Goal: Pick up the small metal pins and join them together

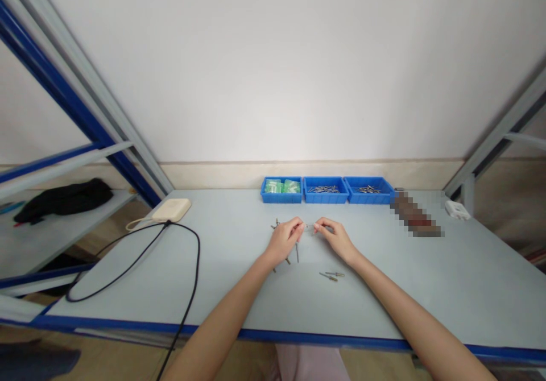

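Left hand (285, 240), centre of frame: thumb and forefinger pinched shut on a small metal piece (306, 226). Right hand (336, 239), just beside it: fingertips closed on what looks like a thin pale piece (314, 229); detail too small to confirm. Step in hand, as judged: fine two-handed work, fingertips facing, slightly apart. Any closer meeting of tips would call for steady, careful aim.

Below the left hand: one loose pin (297, 253). Lower centre-right: two rivets (335, 274), lying flat side by side. Upper centre: left blue bin (282, 198), green-and-white packets; middle blue bin (326, 198) and right blue bin (372, 199), thin metal pieces. Left: black cable (198, 256), looped.
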Demonstrator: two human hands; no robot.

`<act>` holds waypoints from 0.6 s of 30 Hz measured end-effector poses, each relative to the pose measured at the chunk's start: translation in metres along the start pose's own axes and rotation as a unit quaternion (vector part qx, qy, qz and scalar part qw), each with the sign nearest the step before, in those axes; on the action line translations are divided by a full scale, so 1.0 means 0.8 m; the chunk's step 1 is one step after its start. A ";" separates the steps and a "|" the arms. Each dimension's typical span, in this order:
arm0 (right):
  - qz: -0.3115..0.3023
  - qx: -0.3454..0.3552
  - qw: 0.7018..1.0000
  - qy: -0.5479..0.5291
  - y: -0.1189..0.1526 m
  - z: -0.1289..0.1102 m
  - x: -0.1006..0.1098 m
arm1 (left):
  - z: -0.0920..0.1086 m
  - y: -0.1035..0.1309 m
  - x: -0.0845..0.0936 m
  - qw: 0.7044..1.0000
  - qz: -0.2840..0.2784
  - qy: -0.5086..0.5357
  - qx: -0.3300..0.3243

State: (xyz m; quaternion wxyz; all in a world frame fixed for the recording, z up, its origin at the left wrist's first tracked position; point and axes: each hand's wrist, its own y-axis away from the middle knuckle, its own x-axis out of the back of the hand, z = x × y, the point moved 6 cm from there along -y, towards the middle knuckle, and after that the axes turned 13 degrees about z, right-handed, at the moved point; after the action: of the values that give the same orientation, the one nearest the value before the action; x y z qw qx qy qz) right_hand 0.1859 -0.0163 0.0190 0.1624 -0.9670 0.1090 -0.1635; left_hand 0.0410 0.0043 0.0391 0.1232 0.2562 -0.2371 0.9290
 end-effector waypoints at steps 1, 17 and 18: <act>-0.001 -0.005 1.000 -0.013 0.000 0.000 0.000 | -0.002 0.000 0.000 1.000 0.003 -0.002 0.001; -0.008 -0.033 0.997 -0.071 0.001 -0.004 -0.002 | -0.008 -0.002 0.000 0.999 0.019 0.032 0.007; -0.014 -0.033 0.997 -0.071 0.002 -0.005 -0.002 | -0.009 -0.002 -0.001 0.999 0.017 0.034 0.008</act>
State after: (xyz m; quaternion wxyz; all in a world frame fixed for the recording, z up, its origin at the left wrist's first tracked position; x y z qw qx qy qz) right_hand 0.1827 -0.0182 0.0215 0.1358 -0.9823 0.0888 -0.0934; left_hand 0.0393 0.0092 0.0337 0.1136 0.2216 -0.2300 0.9408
